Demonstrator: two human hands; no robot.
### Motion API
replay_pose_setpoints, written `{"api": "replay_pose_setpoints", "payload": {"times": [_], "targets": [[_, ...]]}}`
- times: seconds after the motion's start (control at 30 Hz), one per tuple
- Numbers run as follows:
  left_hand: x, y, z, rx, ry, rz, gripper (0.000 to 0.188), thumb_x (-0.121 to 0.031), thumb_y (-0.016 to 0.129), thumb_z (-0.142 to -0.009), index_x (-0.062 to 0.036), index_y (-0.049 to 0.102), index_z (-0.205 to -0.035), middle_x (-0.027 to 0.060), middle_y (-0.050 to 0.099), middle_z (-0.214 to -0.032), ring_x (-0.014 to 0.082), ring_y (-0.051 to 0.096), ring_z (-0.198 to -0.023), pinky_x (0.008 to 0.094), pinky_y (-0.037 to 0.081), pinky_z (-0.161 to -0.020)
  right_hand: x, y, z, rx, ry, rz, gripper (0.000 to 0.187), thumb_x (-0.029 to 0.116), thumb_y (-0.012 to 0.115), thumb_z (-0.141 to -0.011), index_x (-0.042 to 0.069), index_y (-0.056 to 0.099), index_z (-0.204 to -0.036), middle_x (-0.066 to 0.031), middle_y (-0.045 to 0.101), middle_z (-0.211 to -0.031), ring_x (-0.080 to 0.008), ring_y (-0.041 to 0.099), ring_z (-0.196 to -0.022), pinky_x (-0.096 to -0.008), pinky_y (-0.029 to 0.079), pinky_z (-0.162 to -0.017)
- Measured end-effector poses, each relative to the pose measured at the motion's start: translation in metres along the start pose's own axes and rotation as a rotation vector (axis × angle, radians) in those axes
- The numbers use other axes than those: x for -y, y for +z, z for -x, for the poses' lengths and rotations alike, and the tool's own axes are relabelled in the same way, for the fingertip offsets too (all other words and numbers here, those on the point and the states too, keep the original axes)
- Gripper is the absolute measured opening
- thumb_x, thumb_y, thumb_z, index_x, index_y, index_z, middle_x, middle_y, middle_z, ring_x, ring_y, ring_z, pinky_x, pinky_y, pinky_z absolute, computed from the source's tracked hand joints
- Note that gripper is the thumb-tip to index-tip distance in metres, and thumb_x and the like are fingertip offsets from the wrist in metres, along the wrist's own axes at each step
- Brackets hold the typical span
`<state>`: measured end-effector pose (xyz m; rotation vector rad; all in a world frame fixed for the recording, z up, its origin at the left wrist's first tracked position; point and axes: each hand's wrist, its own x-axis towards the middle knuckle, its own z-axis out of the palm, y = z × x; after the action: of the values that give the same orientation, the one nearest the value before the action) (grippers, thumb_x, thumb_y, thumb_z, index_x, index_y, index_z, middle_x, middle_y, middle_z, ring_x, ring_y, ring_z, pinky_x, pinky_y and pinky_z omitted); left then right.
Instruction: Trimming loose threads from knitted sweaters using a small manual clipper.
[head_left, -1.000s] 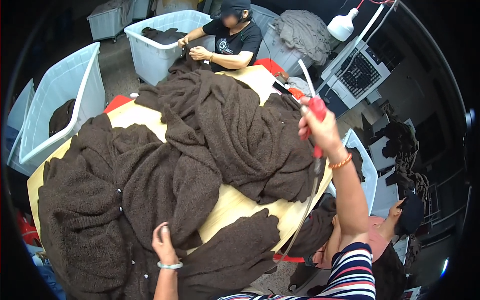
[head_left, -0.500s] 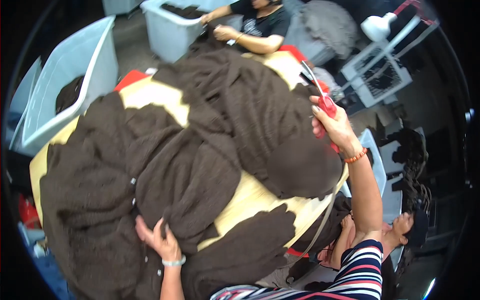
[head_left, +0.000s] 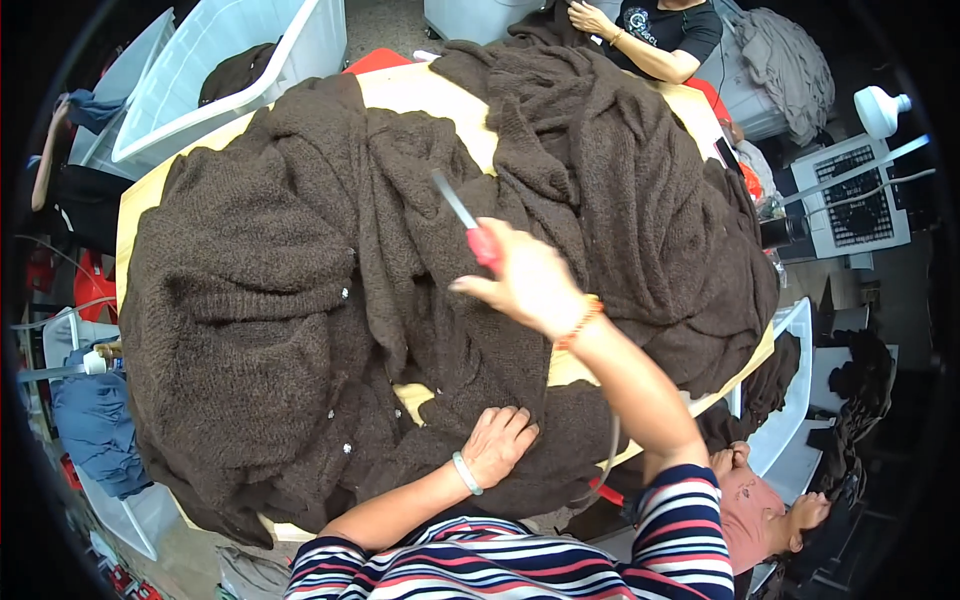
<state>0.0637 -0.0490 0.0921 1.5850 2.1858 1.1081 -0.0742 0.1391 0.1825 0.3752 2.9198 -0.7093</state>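
My right hand [head_left: 530, 279] is closed round the red handle of an air blow gun [head_left: 482, 245], held over the middle of the table. Its thin metal nozzle points up and left, above dark brown knit cloth. Below it, my left hand [head_left: 499, 446] rests on a brown knit garment [head_left: 450, 350], fingers curled down into the fabric; the fingertips are partly hidden. Another large brown knit heap [head_left: 240, 240] lies to the left, with small white bits along its edges. More brown knitwear [head_left: 650, 200] covers the right side.
The pale yellow tabletop [head_left: 415, 92] shows between heaps. A thin hose [head_left: 612, 440] hangs beside my right forearm. Pale bins [head_left: 300, 60] stand beyond the table. One co-worker [head_left: 665, 40] sits at the far side, another [head_left: 755, 510] at the right. A white lamp [head_left: 880, 110] is at far right.
The right hand has swung left and lower with the air blow gun, from the table's right side to over the cloth. The left hand has moved right; the view has shifted.
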Motion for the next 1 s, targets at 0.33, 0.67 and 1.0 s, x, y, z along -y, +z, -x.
{"api": "replay_pose_setpoints", "payload": {"times": [0.33, 0.67, 1.0], "targets": [[0.016, -0.017, 0.028, -0.048, -0.132, -0.115, 0.029, -0.01, 0.07, -0.073, -0.0119, 0.066, -0.102, 0.0118, 0.057, -0.111, 0.0298, 0.054, -0.111, 0.0546, 0.034, -0.102, -0.072, 0.019, 0.001, -0.074, 0.259, 0.07, 0.032, 0.017, 0.064, -0.08, 0.002, 0.057, -0.107, -0.0197, 0.068, -0.094, -0.0384, 0.068, -0.085, -0.0433, 0.055, -0.079], [-0.003, -0.034, 0.039, 0.172, 0.211, 0.261, 0.032, -0.002, 0.068, -0.072, -0.0064, 0.065, -0.104, 0.0067, 0.061, -0.094, 0.0244, 0.058, -0.085, 0.0354, 0.045, -0.077, -0.228, -0.022, 0.256, -0.306, 0.491, -0.349, 0.047, 0.002, 0.068, -0.077, -0.002, 0.055, -0.122, -0.0126, 0.064, -0.108, -0.0194, 0.059, -0.108, -0.0305, 0.043, -0.098], [-0.019, -0.064, 0.067, 0.41, -0.146, 0.735, 0.047, -0.03, 0.073, -0.085, -0.0037, 0.062, -0.122, 0.0128, 0.064, -0.109, 0.0228, 0.066, -0.089, 0.0317, 0.053, -0.081, -0.146, -0.026, 0.24, -0.446, 0.616, -0.323, 0.052, 0.0, 0.071, -0.076, 0.003, 0.051, -0.125, -0.0167, 0.065, -0.101, -0.0312, 0.065, -0.097, -0.0374, 0.051, -0.086]]}}
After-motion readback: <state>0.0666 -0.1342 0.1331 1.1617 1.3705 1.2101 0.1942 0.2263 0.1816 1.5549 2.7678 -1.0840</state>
